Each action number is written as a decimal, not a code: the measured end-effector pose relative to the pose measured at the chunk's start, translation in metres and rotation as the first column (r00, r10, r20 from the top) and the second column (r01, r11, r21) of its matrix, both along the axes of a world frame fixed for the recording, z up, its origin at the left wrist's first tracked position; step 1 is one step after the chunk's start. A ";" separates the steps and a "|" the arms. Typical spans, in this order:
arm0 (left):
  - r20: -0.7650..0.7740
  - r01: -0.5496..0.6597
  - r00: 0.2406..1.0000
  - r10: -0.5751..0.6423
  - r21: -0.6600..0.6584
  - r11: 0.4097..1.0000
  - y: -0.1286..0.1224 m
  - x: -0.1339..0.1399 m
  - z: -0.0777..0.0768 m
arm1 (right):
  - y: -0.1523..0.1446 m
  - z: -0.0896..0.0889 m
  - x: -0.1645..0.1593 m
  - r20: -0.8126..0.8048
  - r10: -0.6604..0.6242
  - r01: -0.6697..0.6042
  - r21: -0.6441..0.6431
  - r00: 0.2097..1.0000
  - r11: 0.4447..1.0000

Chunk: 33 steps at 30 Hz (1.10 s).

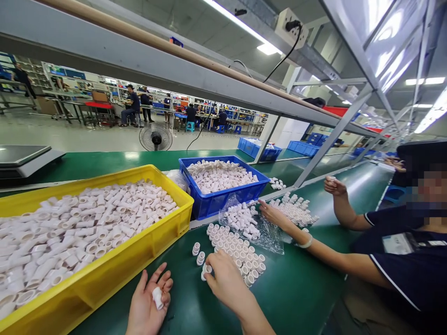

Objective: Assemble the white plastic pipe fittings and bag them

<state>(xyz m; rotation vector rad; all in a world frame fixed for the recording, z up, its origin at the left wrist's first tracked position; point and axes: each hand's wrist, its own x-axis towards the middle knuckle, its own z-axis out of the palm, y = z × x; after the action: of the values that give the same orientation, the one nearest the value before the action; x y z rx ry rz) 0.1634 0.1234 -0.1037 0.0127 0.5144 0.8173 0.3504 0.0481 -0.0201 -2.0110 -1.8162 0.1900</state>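
Observation:
My left hand [148, 302] is palm up near the yellow bin, its fingers curled around one white plastic pipe fitting [158, 298]. To its right, my right hand [225, 279] pinches another white pipe fitting [205, 271] between thumb and fingers, at the green tabletop. Two fittings [198, 253] stand upright just beyond those fingertips. Close-set rows of upright fittings [233, 246] fill a patch behind and to the right of my right hand, which hides part of them.
A yellow bin [190, 204] and a blue bin [206, 211] hold heaps of fittings. A clear plastic bag [272, 239] with fittings lies behind the rows. At right, a co-worker's hand [270, 214] reaches toward it; the other hand [335, 186] is raised. A metal shelf frame [324, 135] crosses overhead.

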 end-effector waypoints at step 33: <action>-0.270 0.210 0.952 -0.146 0.226 0.951 -0.015 0.018 0.013 | 0.057 0.054 0.007 0.052 0.047 -0.058 0.235 0.998 0.970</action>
<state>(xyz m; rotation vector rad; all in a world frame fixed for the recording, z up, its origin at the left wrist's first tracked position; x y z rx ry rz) 0.1814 0.1086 -0.0911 0.3983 0.6344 0.7008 0.3574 0.1055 0.0334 -1.8170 -1.8262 -0.0558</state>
